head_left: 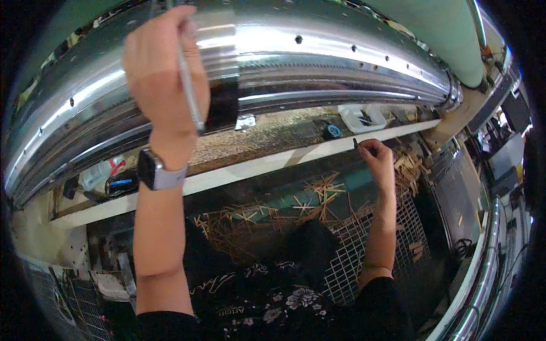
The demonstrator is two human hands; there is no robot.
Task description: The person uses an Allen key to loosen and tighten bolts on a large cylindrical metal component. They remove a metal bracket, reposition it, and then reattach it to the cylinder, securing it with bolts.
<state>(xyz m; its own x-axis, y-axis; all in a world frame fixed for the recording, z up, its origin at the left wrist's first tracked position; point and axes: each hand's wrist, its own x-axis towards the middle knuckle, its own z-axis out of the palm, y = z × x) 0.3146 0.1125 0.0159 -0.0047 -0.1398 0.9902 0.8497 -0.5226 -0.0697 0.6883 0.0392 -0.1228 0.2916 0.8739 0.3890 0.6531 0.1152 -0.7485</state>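
Observation:
A large shiny metal cylinder [267,42] with small holes along it spans the upper view. In front of its left part is my left hand [165,74], closed around a slim silver metal rod [189,85]. The rod slants down past the wrist; motion blurs it, and its exact kind does not show. My right hand [378,159] is farther right and lower, just in front of a white ledge. Its thumb and fingers pinch a small dark screw-like piece [356,144], which points up and left.
Behind the white ledge [256,161] are a white plastic tray [364,119] with small items and a round blue-and-black object [331,132]. A clear container [98,173] stands at the left. Below lie many thin wooden strips [324,196] and a metal grid [355,241].

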